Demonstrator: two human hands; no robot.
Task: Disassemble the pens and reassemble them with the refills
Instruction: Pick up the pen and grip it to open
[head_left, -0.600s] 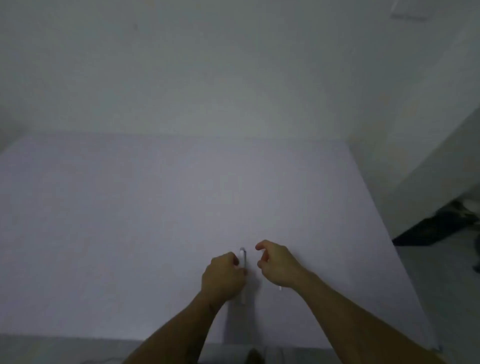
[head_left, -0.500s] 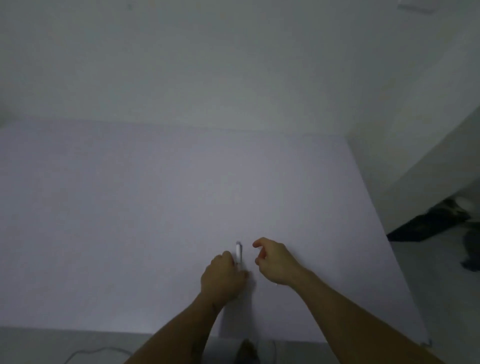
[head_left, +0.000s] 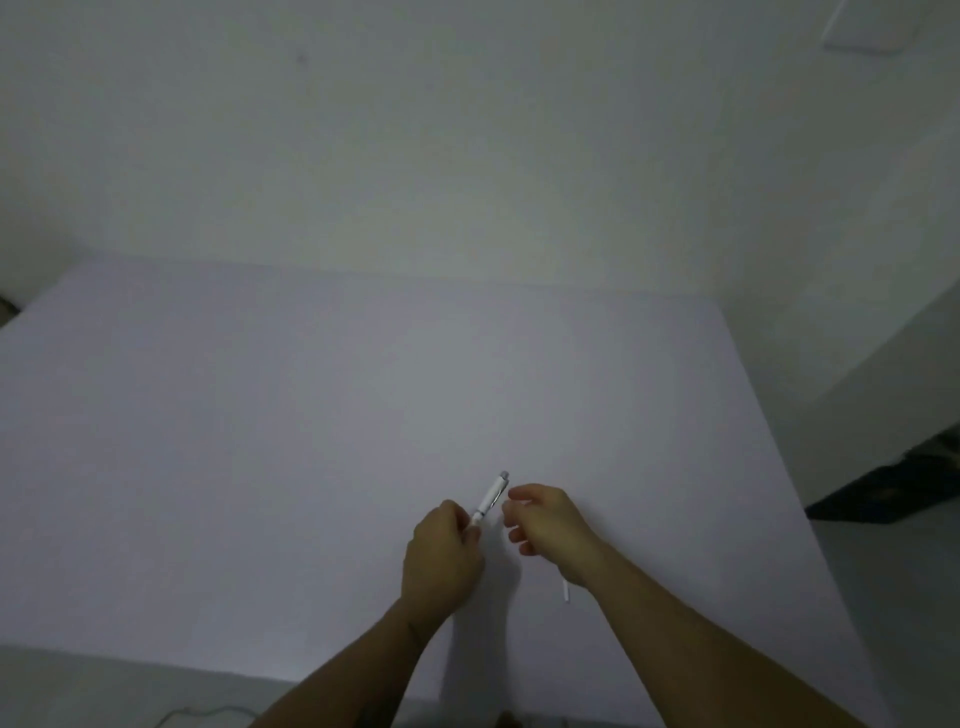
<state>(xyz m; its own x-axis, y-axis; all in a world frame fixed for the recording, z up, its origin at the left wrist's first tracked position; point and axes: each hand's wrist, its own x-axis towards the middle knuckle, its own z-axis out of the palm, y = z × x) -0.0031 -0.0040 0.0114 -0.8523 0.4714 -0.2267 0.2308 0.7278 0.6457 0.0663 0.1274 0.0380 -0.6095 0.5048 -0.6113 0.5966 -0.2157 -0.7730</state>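
My left hand (head_left: 441, 556) grips the lower end of a white pen (head_left: 490, 496) with a silvery clip and top. The pen points up and to the right, above the white table (head_left: 260, 441). Just right of the pen's top, my right hand (head_left: 550, 525) hovers with curled fingers; whether it pinches a small part is too blurred to tell. A thin white piece, perhaps a refill (head_left: 566, 591), lies on the table under my right wrist, partly hidden by it.
The white table reaches back to a pale wall (head_left: 467, 156). Its right edge drops to a grey floor with a dark mat (head_left: 893, 486). A thin cable (head_left: 197, 714) lies on the floor by the table's near edge.
The pen in my left hand has tilted from nearly upright to leaning right. My right hand has shifted a little apart from it. The view has also moved.
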